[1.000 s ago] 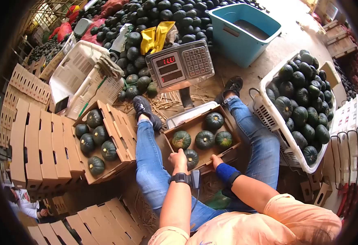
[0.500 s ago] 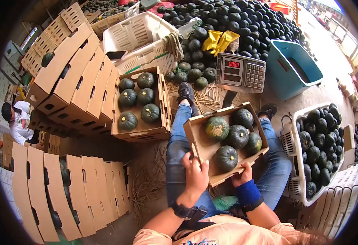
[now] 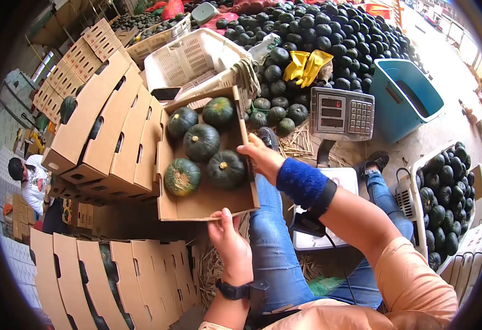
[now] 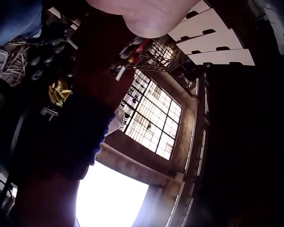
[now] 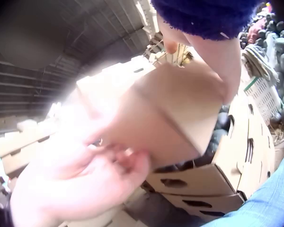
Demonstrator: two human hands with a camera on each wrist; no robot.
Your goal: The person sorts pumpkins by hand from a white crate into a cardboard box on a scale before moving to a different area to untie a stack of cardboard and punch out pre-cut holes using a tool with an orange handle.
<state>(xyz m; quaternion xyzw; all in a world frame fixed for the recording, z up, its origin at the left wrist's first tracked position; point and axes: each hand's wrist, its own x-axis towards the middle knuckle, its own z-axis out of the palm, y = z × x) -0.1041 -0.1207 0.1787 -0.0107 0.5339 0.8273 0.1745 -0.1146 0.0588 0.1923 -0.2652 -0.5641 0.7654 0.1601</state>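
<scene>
A shallow cardboard box (image 3: 208, 212) with several dark green squashes (image 3: 201, 142) is held up at the left, tilted. My left hand (image 3: 231, 242), wearing a black watch, holds its near edge, thumb at the rim and fingers under it. My right hand (image 3: 264, 158), with a blue wristband (image 3: 305, 182), grips the right side. In the right wrist view, the left hand (image 5: 92, 182) supports the blurred box (image 5: 156, 123) from below, over another box (image 5: 189, 182) with squashes. The left wrist view shows part of my left hand (image 4: 154, 16) at the top and the wristband (image 4: 66, 137) in shadow.
A scale display (image 3: 342, 114) stands above its white platform (image 3: 334, 214) between the legs. Stacked cardboard boxes (image 3: 109, 129) are at left, more boxes (image 3: 125, 280) at lower left. A white crate (image 3: 417, 220) of squashes, a blue tub (image 3: 386, 104) and a squash pile (image 3: 334, 44) surround the seat.
The box of squashes has gone from the scale between the legs over to the left, lifted and turned. The right hand has shifted to its right side. The scale display now shows 0.
</scene>
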